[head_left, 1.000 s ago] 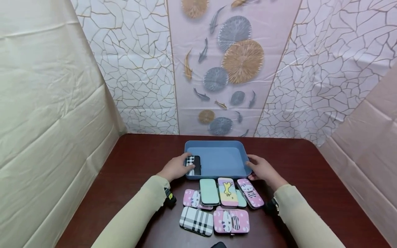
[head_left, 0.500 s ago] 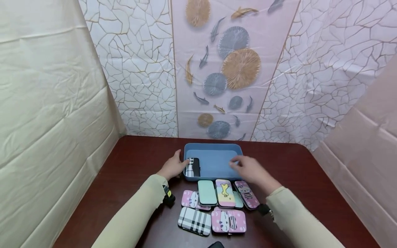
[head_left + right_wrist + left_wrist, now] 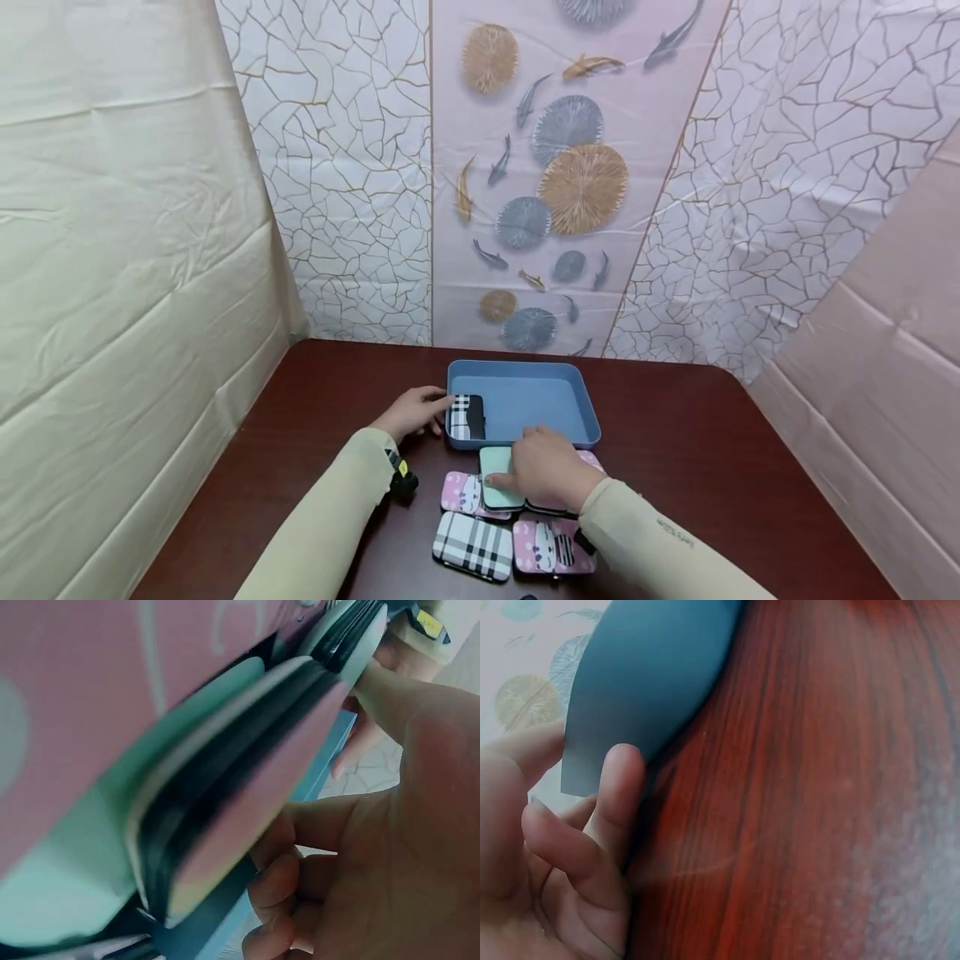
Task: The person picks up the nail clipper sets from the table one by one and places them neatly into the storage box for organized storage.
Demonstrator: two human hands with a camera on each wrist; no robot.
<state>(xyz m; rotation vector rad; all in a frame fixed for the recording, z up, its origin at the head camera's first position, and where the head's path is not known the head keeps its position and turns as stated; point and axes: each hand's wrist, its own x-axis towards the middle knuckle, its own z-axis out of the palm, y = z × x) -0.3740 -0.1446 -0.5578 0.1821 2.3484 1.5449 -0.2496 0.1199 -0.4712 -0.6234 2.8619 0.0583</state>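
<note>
My left hand [image 3: 414, 412] is at the left rim of the blue tray [image 3: 587, 408], its thumb over the rim and fingers outside the wall. In the left wrist view a fingertip [image 3: 621, 772] meets the tray wall. Inside the tray lies a black-and-white plaid flat case [image 3: 461, 417]. My right hand [image 3: 553, 468] is over the row of cases before the tray, holding nothing visibly. Its thumb lies over a mint flat case [image 3: 495, 462], its other fingers curl near the giraffe-print case [image 3: 240, 817], mostly hidden in the head view.
Nearer the body lie another plaid case [image 3: 474, 546] and a pink cat-print case [image 3: 534, 550]. A second pink case [image 3: 459, 492] sits partly under the mint one, and a third [image 3: 590, 458] shows behind the right hand. Fabric walls [image 3: 360, 208] enclose the dark red table [image 3: 675, 450].
My right hand has left the tray's right rim and come left and nearer, over the cases. My left hand has drawn back from the plaid case to the tray's left rim.
</note>
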